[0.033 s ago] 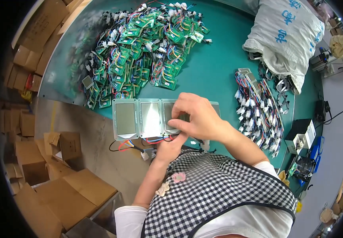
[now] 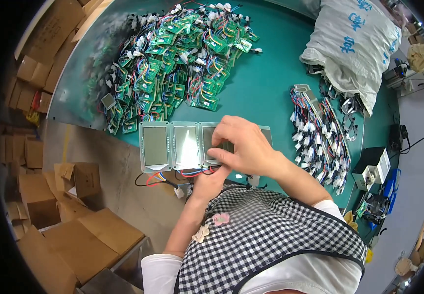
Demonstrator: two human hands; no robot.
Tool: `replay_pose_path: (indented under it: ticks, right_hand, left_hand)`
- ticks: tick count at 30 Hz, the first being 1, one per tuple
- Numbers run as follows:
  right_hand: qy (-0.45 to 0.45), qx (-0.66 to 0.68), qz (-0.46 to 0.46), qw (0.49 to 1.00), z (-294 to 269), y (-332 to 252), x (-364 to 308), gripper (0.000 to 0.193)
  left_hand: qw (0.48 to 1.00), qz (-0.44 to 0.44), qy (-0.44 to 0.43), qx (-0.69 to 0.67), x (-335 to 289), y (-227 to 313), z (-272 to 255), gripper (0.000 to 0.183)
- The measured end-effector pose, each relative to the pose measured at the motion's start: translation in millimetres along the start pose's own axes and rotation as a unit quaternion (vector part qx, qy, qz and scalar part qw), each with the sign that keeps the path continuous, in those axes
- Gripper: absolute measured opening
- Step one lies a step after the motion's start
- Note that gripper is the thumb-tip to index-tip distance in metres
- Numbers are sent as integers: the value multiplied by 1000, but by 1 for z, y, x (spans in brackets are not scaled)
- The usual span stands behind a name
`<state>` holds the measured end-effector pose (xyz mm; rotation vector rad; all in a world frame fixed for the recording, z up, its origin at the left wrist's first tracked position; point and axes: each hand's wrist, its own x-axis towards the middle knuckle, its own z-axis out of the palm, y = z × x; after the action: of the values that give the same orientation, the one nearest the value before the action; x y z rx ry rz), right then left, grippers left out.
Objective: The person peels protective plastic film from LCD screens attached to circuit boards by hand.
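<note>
In front of my body is a joined strip of display circuit boards, with grey rectangular screens facing up. Coloured wires with a white plug hang from its near edge. My left hand grips the strip from below at this edge; its fingertips are hidden underneath. Over the third screen from the left, my right hand has its fingers curled and its thumb against the screen. Whatever may lie between those fingertips is hidden. The right hand also covers part of the strip's right side.
Green circuit boards with wires are heaped on the green table. Wired boards lie at right, below a white sack. A black-and-white box and a fan stand farther right. Cardboard boxes fill the floor at left.
</note>
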<state>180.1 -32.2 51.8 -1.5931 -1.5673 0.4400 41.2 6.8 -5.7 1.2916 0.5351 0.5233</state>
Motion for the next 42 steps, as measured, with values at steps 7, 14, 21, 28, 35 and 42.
replay_pose_path:
  ticks: [7,14,21,28,35,42]
  right_hand:
    - [187,-47,-46,980,4,18,-2,11]
    - [262,-192,70,943,23,113,-103,7]
    - [12,-83,230,970,22,142,-126,9]
    - [93,-78,202,972,18,127,-103,7]
    - [211,-43,30,976,0,55,-61,23]
    - [-5,-85,-81,993,-2,6,1,37]
  left_hand:
    - [997,-10,71,-14,-6,4,-3,13]
    - [951,38,64,-299,-3,3,-51,39]
    - [966,47,66,-245,2,9,-51,48]
    - [920,149,153,-327,1,35,-62,48]
    - [938,88,210,-261,-7,9,-48,44]
    - [979,31,108,-171,-11,6,-7,46]
